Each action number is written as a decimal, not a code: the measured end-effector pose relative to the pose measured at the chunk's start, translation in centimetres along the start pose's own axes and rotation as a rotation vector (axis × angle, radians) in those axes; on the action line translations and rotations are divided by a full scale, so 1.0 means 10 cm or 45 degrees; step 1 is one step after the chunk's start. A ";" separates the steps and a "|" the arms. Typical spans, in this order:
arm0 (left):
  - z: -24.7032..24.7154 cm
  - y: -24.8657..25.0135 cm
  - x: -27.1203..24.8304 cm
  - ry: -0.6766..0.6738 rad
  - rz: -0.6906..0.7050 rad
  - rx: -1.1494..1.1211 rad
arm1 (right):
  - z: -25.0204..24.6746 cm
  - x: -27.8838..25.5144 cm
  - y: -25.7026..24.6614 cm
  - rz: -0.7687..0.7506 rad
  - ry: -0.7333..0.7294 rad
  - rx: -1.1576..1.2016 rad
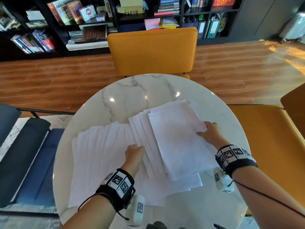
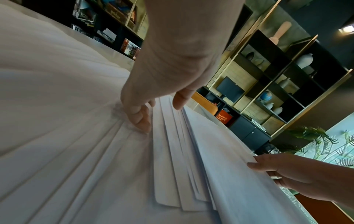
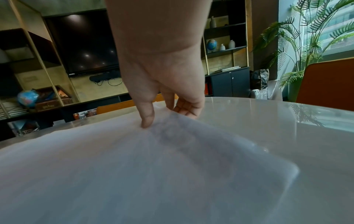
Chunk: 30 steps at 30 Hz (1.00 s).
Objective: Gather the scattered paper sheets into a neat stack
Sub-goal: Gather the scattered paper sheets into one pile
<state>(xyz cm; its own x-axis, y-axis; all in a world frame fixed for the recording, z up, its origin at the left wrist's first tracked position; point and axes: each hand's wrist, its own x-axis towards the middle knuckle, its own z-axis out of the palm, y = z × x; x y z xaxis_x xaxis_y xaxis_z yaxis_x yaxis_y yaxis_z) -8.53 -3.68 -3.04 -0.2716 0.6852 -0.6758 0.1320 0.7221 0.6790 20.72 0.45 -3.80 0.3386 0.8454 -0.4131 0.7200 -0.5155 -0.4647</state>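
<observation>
Mid-gathering on a round marble table [image 1: 132,90]: white sheets [image 1: 105,156] fanned wide from 9 o'clock to the centre, with a tighter, staggered pile [image 1: 178,142] overlapping them from the centre toward 2 o'clock, edges stepped rather than flush. Left hand [image 1: 134,154] at about 7 o'clock of the spread, set down at the seam between fan and pile; in the left wrist view, fingers [image 2: 140,116] loosely bent and close together, tips pressing on a sheet, thumb apart above the pile's stepped edges, nothing pinched as far as can be told. Right hand [image 1: 212,133] at 3 o'clock on the pile's right edge; in the right wrist view, thumb on top of the paper and other fingers [image 3: 188,108] curled under the lifted edge, so clamped on the pile's margin. Probably the consolidation step: holding the pile steady on the right while drawing the fan in from the left. Roughly halfway by the look of it, since no edge is squared yet. Next move likely calls for sliding the left fan rightward under or onto the pile with flat, light pressure, keeping the right grip as a stop, then lifting the lot and tapping edges true. Risk of thin sheets buckling or slipping on the glossy marble if pushed from one corner. Orange chair [image 1: 151,50] beyond at 12 o'clock
</observation>
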 end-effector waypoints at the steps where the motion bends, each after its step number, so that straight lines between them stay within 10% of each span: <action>1: 0.01 0.02 -0.02 -0.002 -0.006 0.026 | 0.01 -0.01 -0.01 0.003 0.014 -0.015; 18: 0.19 0.09 -0.07 0.018 0.073 0.126 | 0.39 -0.46 -0.19 -0.135 -0.141 -0.054; 30: 0.14 0.04 -0.13 -0.017 0.449 0.007 | 0.36 -0.65 0.02 -0.194 -0.182 -0.040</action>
<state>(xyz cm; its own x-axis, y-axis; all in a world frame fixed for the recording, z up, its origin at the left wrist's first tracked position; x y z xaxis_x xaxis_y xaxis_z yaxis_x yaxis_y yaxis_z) -6.83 -4.15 -2.34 -0.1958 0.8935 -0.4040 0.2203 0.4416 0.8698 16.49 -5.66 -4.07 0.1365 0.8835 -0.4481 0.7757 -0.3766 -0.5064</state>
